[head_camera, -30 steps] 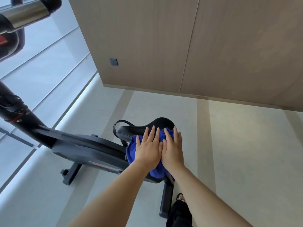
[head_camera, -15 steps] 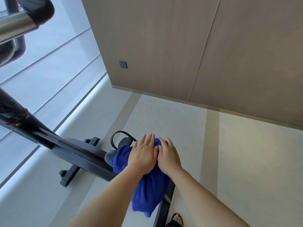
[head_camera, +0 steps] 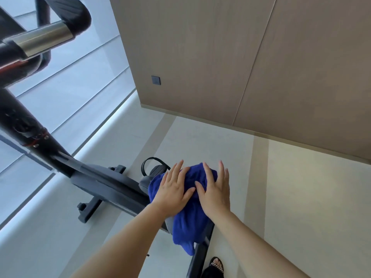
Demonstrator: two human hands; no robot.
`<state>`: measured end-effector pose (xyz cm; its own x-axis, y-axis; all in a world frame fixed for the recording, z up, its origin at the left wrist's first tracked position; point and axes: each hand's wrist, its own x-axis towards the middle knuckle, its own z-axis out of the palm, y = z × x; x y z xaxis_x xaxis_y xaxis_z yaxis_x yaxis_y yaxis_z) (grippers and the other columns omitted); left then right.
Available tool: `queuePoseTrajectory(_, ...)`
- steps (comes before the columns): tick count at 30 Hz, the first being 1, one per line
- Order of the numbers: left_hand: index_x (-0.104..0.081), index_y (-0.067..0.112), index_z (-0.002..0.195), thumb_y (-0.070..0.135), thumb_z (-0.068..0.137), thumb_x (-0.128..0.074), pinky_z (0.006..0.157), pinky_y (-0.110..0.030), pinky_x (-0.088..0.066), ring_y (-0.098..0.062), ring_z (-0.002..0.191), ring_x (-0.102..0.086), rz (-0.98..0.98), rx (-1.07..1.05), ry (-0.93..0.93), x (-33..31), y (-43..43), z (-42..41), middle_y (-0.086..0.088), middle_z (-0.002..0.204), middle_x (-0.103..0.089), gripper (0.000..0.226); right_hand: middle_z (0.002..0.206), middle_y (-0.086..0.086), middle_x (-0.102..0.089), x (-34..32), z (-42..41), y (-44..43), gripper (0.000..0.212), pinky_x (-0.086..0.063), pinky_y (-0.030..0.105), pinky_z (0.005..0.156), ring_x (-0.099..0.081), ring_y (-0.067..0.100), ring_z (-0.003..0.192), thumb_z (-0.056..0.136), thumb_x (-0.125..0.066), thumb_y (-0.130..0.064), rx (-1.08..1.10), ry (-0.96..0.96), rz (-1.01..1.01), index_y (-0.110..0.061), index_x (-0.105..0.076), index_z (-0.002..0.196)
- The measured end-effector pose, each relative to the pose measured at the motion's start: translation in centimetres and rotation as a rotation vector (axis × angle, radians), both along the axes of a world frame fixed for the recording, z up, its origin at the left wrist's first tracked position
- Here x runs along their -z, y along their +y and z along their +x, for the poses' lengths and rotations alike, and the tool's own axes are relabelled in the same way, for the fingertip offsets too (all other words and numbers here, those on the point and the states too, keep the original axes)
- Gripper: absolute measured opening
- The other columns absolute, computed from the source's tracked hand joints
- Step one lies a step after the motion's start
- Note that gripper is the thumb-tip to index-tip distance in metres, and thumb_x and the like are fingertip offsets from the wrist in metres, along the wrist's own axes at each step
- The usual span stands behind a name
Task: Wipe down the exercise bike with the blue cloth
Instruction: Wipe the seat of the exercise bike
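Bare floor (head_camera: 301,197) lies open from twelve to four o'clock of the hands. The exercise bike (head_camera: 104,181) frame blocks nine to ten o'clock.

The blue cloth (head_camera: 190,215) is lying bunched over the saddle, hanging down. The black exercise bike (head_camera: 104,181) is standing on the floor.

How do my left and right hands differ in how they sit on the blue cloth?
The left hand lies toward the bike frame; the right hand lies on the cloth's far side. The left fingers angle up-right and stay close together; the right fingers spread wider and point straight ahead. Both press flat and open on the blue cloth.
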<state>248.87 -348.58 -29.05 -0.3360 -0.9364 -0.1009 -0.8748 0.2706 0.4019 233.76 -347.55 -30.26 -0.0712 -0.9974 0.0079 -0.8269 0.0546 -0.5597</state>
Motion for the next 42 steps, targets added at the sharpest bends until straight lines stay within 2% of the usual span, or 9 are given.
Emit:
queuePoseTrajectory(2,-0.021,0.025,0.144,0.055,0.093,-0.031,0.118,-0.039,-0.007,-0.013,0.144,-0.003,-0.023,0.083,-0.09,0.3,1.3,1.9,0.004,0.157,-0.008,0.06,0.157,0.0,0.001,-0.1,1.0,1.6,0.055,-0.024,0.043,0.113,0.001,0.023,0.143,0.09,-0.045,-0.052,-0.048,0.0,0.003,-0.036,-0.028,0.14)
queuePoseTrajectory(6,-0.03,0.026,0.141,0.05,0.092,-0.039,0.113,-0.036,-0.02,-0.015,0.142,-0.016,-0.041,0.152,-0.14,0.0,2.8,4.0,0.004,0.153,-0.023,0.056,0.158,-0.001,0.008,0.4,3.1,4.5,0.065,-0.011,0.05,0.115,0.01,0.024,0.143,0.088,-0.034,-0.063,-0.164,0.163,0.103,-0.035,-0.02,0.144)
queuePoseTrajectory(10,-0.041,0.02,0.133,0.026,0.083,-0.056,0.107,-0.031,-0.028,-0.021,0.132,-0.027,-0.04,0.186,-0.039,-1.0,3.6,4.4,0.002,0.141,-0.037,0.052,0.158,-0.002,0.0,-0.4,4.0,6.5,0.064,-0.013,0.044,0.116,0.003,0.021,0.144,0.089,-0.042,-0.054,-0.173,0.197,0.083,-0.029,-0.024,0.145)
queuePoseTrajectory(17,-0.043,0.015,0.131,0.004,0.083,-0.047,0.098,-0.032,-0.039,-0.021,0.126,-0.035,-0.15,0.316,-0.081,-1.5,4.3,7.6,0.001,0.139,-0.041,0.05,0.158,-0.004,-0.003,-0.5,6.6,9.2,0.072,-0.014,0.037,0.116,0.0,0.018,0.144,0.091,-0.05,-0.042,-0.159,0.286,0.044,-0.029,-0.007,0.148)
queuePoseTrajectory(23,-0.039,0.02,0.136,0.014,0.087,-0.056,0.11,-0.034,-0.03,-0.019,0.139,-0.023,-0.233,0.251,-0.162,-1.7,1.5,10.9,0.001,0.15,-0.03,0.052,0.155,0.009,0.021,0.2,11.5,7.3,0.088,0.005,0.043,0.115,0.02,0.028,0.142,0.091,-0.043,-0.053,-0.108,0.383,0.102,-0.022,0.02,0.144)
queuePoseTrajectory(29,0.0,0.02,0.149,0.047,0.094,-0.04,0.119,-0.044,-0.01,-0.026,0.144,0.012,0.001,0.283,-0.261,1.0,0.5,11.7,-0.003,0.158,0.009,0.073,0.154,0.017,0.018,1.4,12.7,2.9,0.097,0.006,0.058,0.111,0.018,0.042,0.139,0.082,-0.04,-0.068,-0.082,0.573,0.132,-0.022,0.018,0.144)
queuePoseTrajectory(33,-0.003,0.018,0.149,0.051,0.088,-0.049,0.119,-0.041,-0.011,-0.023,0.145,0.005,0.043,0.285,-0.226,0.6,-1.3,11.1,-0.001,0.158,-0.001,0.083,0.156,0.014,-0.005,1.3,11.9,0.0,0.104,0.004,0.06,0.11,0.009,0.041,0.141,0.073,-0.043,-0.077,-0.168,0.557,0.155,-0.019,0.001,0.148)
queuePoseTrajectory(38,-0.018,0.013,0.146,0.041,0.081,-0.066,0.112,-0.027,-0.017,-0.02,0.142,-0.016,0.151,0.344,-0.186,-0.3,-4.6,11.0,-0.003,0.153,-0.023,0.086,0.129,0.007,-0.047,1.1,10.5,-2.1,0.091,-0.013,0.051,0.111,-0.034,0.027,0.126,0.068,-0.038,-0.082,-0.306,0.474,0.024,-0.01,-0.04,0.123)
queuePoseTrajectory(42,-0.027,0.015,0.142,0.046,0.078,-0.067,0.104,-0.023,-0.024,-0.019,0.133,-0.031,0.217,0.345,-0.112,-0.4,-5.7,11.5,-0.001,0.145,-0.034,0.082,0.117,0.006,-0.052,0.8,10.1,-2.9,0.09,-0.025,0.045,0.106,-0.043,0.025,0.112,0.068,-0.022,-0.084,-0.369,0.435,-0.005,-0.01,-0.046,0.111)
